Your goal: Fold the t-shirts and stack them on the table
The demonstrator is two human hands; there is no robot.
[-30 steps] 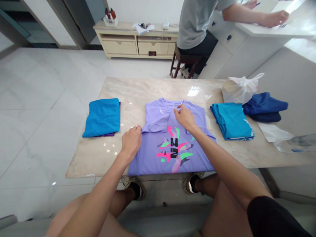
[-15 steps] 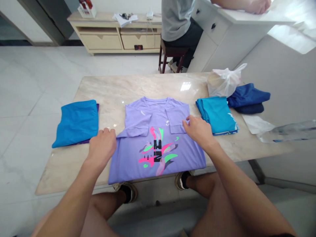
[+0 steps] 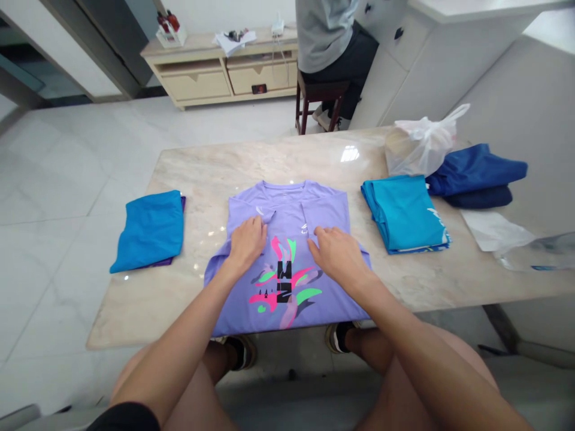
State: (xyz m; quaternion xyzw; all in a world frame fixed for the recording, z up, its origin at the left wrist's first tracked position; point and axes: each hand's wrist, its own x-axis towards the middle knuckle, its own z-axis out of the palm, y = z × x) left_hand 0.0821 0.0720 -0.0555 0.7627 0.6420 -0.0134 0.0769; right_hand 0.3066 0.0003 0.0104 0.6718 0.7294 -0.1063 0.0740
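Observation:
A lavender T-shirt (image 3: 287, 206) lies spread on the table in front of me, neckline away from me, its sleeves folded inward. Its front carries a pink, green and black print (image 3: 284, 281). My left hand (image 3: 248, 242) is closed on the cloth by the left sleeve, fingertips turned down and partly hidden. Over by the right sleeve, my right hand (image 3: 336, 254) has its fingers bent onto the shirt, the cloth under it hidden. Along both sides below the sleeves the fabric bulges up. The shirt's hem reaches the near table edge.
A folded blue garment (image 3: 153, 230) lies left on the marble table (image 3: 278, 157). To the right are folded turquoise clothing (image 3: 402, 212), a tied plastic bag (image 3: 422, 146), dark blue cloth (image 3: 476, 173) and clear plastic (image 3: 543, 251). Beyond, a person (image 3: 326, 36) sits on a stool.
Both my hands have moved inward over the shirt from its outer edges, the left hand farther. The shirt's sides now bunch up beside the sleeves. The view has shifted slightly.

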